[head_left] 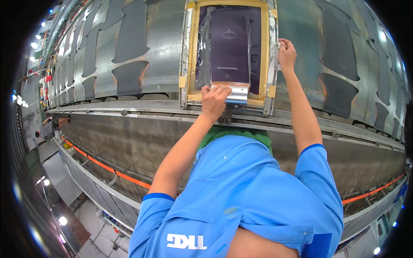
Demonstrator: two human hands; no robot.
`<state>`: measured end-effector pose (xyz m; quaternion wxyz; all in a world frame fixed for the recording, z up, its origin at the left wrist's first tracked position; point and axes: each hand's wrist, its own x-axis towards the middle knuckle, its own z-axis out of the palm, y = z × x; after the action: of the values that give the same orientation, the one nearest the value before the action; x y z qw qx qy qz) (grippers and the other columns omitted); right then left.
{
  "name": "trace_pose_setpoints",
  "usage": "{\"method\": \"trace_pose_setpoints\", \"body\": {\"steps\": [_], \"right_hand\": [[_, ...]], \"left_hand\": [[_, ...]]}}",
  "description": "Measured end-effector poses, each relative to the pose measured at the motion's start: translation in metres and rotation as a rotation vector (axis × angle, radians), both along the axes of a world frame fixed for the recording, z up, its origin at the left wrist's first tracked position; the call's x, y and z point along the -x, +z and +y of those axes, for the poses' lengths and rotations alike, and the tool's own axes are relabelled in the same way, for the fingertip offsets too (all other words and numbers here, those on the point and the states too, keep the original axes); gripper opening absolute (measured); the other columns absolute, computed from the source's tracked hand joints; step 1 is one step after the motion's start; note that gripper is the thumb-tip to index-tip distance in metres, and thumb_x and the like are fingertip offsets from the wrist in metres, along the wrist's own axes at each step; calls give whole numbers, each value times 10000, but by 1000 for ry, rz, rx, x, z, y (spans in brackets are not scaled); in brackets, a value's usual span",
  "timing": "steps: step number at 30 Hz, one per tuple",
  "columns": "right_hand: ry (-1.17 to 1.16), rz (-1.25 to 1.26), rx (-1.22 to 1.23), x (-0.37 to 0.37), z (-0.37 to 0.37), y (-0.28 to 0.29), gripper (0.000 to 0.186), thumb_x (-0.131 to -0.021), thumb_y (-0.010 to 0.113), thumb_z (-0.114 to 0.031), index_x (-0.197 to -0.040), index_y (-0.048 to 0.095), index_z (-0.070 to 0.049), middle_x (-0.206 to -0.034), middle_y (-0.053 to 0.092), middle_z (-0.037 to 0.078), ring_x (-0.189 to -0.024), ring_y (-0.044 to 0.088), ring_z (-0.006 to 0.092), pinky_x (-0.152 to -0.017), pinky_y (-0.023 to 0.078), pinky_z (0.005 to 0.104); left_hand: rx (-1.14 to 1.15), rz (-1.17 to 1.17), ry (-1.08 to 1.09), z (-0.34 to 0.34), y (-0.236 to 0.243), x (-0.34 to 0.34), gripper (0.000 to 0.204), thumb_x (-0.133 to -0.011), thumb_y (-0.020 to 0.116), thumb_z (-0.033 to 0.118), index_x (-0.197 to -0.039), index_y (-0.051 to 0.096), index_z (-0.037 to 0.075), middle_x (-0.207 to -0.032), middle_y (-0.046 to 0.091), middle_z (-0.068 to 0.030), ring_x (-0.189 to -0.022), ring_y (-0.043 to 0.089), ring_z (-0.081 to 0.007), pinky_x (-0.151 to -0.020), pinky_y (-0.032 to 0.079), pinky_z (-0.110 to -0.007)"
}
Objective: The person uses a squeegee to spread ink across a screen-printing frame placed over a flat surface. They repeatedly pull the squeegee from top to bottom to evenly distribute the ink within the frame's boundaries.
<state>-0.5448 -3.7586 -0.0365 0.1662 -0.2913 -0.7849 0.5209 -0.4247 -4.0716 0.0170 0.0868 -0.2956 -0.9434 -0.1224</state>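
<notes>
A screen-printing frame (184, 64) with yellow-taped edges lies in front of me on the long metal table. Its dark purple mesh (229, 51) carries pale printed marks. At the near end of the mesh, my left hand (215, 99) is closed around a squeegee (239, 94) with a silver metal body. A strip of brownish ink borders the squeegee's far side. My right hand (287, 53), its fingers curled, grips the frame's right side near the middle. The blade under the squeegee is hidden.
Dark grey cut fabric panels (130, 41) lie on the metal table (165, 47) to both sides of the frame. A metal rail (150, 112) runs along the near table edge. Behind me stretches an orange strip (107, 167). Another person (46, 129) stands far left.
</notes>
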Motion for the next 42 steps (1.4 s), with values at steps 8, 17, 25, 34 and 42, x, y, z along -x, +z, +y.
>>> {"method": "trace_pose_setpoints", "body": {"steps": [8, 17, 25, 34, 42], "right_hand": [[4, -17, -131, 12, -38, 68, 219, -977, 565, -220, -1056, 733, -104, -775, 699, 76, -698, 646, 204, -745, 500, 365], [76, 116, -52, 78, -239, 52, 210, -985, 562, -200, -1069, 723, -93, -806, 715, 96, -706, 674, 198, -709, 515, 363], [40, 138, -31, 87, -376, 60, 215, -997, 551, -209, -1064, 709, -79, -721, 656, 80, -655, 620, 186, -669, 486, 360], [44, 71, -46, 118, -460, 51, 212, -999, 528, -205, -1048, 699, -89, -744, 690, 144, -707, 679, 308, -700, 504, 426], [31, 39, -121, 126, -467, 36, 235, -991, 513, -220, -1067, 709, -116, -864, 727, 180, -847, 698, 386, -797, 519, 481]], "left_hand": [[-261, -138, 52, -25, 33, 18, 462, -696, 746, 24, -1142, 705, 137, -1184, 713, -19, -1096, 657, -221, -932, 466, -388], [54, -247, -438, -236, 51, 94, 624, -677, 712, -19, -1283, 625, 103, -1364, 620, -56, -1296, 552, -274, -1090, 446, -452], [-85, -440, -61, -394, 86, 124, 605, -690, 696, -72, -1261, 676, 123, -1327, 657, -71, -1287, 579, -258, -1074, 487, -373], [-218, -286, 115, -493, 69, 114, 588, -714, 717, -54, -1261, 689, 161, -1330, 658, -51, -1273, 594, -291, -1089, 482, -423], [-35, -269, -99, -494, 46, 98, 650, -677, 702, -62, -1283, 672, 169, -1356, 648, -34, -1293, 580, -285, -1094, 469, -462]]}}
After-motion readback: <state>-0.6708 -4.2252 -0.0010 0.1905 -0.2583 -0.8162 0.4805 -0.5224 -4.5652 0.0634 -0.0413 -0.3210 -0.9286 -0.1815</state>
